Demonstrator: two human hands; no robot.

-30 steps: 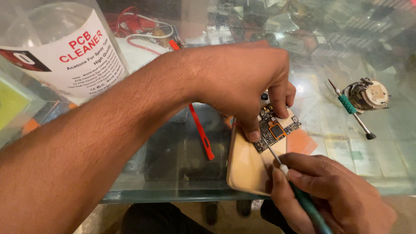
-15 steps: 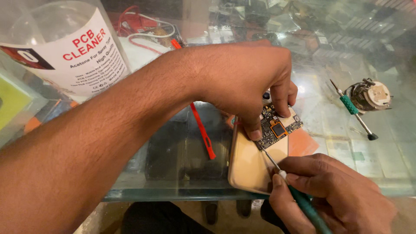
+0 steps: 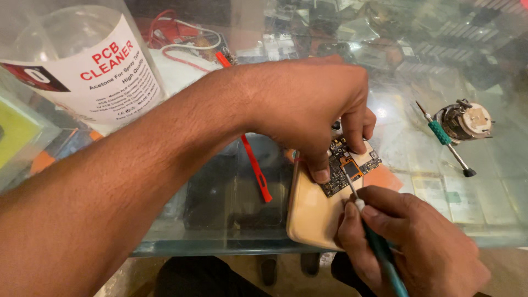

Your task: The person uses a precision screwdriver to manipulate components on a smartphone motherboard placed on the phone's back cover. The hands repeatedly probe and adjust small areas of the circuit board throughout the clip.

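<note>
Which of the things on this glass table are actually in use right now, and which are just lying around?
In use: left hand pinning the circuit board on the tan pad; right hand holding the teal-handled tool, tip on the board.

Lying about: cleaner bottle, red pry tool, green-handled screwdriver, small round motor, red wires.

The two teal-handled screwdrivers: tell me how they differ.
The screwdriver in the right hand has its tip on the circuit board, which the left hand steadies; the spare screwdriver lies untouched on the glass table beside a small motor. The held one shows a white collar; the spare one shows a black end. Both have thin metal shafts.
</note>
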